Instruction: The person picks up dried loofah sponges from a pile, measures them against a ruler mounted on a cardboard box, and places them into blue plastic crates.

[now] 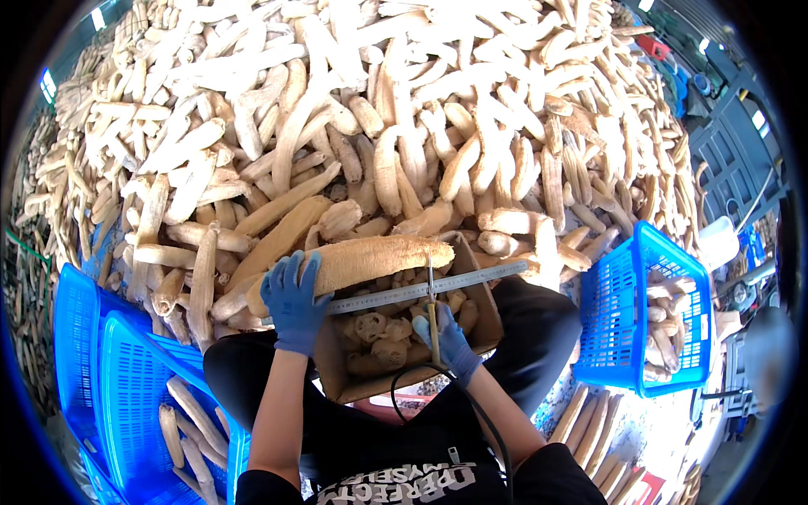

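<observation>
Gloved in blue, my left hand point(295, 296) is closed on a long dried loofah point(379, 255), which lies crosswise over an open cardboard box point(485, 313) between my legs. A metal ruler point(492, 273) spans the box just on the near side of the loofah. My right hand point(453, 338), also in a blue glove, grips a slim upright tool point(433, 326) with a tan handle and a thin metal end. That end stands across the ruler, near the loofah's right end. A black cord point(481, 410) runs by my right forearm. Short loofah pieces point(383, 337) fill the box.
A large heap of dried loofahs point(421, 109) rises in front of me. Blue plastic baskets stand at both sides: the right basket point(612, 316) holds short pieces, the left basket point(135, 396) longer ones. More long loofahs point(589, 427) lie at the lower right.
</observation>
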`<state>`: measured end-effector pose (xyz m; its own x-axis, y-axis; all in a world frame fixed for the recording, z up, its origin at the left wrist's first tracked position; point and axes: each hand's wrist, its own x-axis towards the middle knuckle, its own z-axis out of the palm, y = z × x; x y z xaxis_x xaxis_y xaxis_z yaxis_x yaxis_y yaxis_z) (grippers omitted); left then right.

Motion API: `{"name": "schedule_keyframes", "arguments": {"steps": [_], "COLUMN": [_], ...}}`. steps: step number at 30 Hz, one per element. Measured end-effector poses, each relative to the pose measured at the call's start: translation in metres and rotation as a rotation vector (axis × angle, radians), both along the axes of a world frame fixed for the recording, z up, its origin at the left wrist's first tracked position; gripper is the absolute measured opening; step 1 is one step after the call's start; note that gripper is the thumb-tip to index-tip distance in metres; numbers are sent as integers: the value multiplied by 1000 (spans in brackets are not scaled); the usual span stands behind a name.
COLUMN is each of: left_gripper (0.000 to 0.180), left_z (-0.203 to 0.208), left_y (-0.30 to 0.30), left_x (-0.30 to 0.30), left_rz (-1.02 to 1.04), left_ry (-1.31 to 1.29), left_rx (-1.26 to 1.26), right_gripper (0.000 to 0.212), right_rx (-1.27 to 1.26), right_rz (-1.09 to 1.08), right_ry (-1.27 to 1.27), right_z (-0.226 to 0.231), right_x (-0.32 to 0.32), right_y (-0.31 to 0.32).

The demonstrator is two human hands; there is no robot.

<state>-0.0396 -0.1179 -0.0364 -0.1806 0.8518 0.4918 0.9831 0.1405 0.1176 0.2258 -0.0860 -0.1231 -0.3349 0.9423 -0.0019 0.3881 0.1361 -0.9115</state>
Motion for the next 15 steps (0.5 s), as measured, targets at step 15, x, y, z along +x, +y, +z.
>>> {"name": "schedule_keyframes", "arguments": {"steps": [15], "left_gripper": [76], "left_z": [-1], "left_y": [-5], "left_x": [5], "left_rz": [-143], "left_ry": [114], "left_rx": [-54], "right_gripper": [17], "right_rx": [-587], "right_rz": [-302], "right_ry": [363], "right_z": [42], "right_x": [1], "right_y": [-27]}}
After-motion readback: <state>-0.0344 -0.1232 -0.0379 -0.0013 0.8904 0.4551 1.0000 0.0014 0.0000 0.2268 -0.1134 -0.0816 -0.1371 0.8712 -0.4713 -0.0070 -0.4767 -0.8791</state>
